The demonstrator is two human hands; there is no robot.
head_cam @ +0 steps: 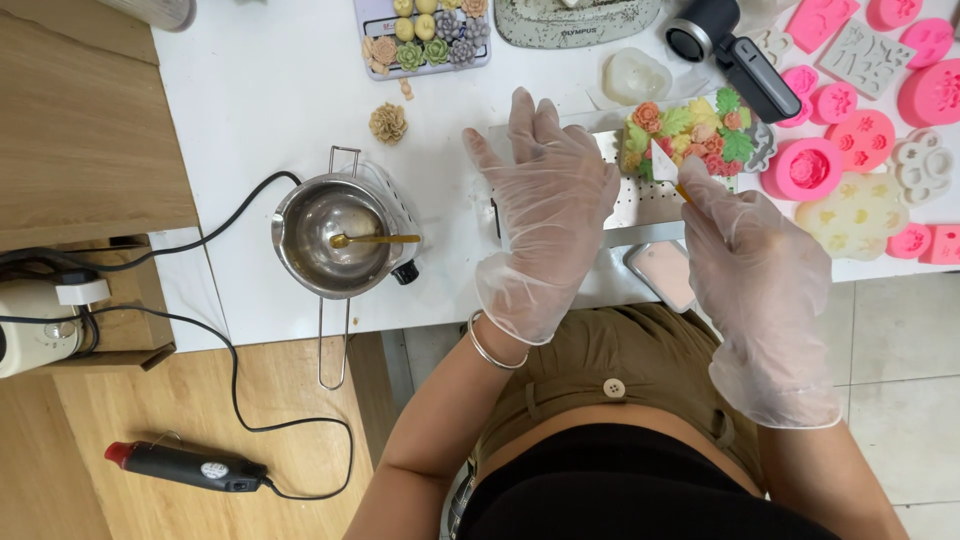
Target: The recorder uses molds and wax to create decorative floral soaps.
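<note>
Head view, looking down on my white table (270, 90); both my hands gloved in clear plastic.

My left hand (545, 215): fingers spread and open, holding nothing, palm down over the near end of a pale perforated tray (640, 200); a metal bangle (490, 350) on that wrist.

My right hand (755, 270): fingers closed on a small spatula (668, 165); its long axis runs diagonally, handle down-right into my grip, white blade pointing up-left, the tip touching a flower-covered block (690, 130).

Flower-covered block: lies on the far right part of the tray, its long axis left to right, topped with orange, pink, yellow and green blossoms and leaves.

Left of the tray: a steel melting pot (335, 235) with a gold spoon (375, 240) lying across it, the wire handle pointing towards me over the table edge; a tan wax flower (388, 122) beyond it.

Right: pink moulds (835, 130) and whitish moulds (860, 210), near the block.

Floor: a black heat gun (185, 465) with a red tip pointing left.
</note>
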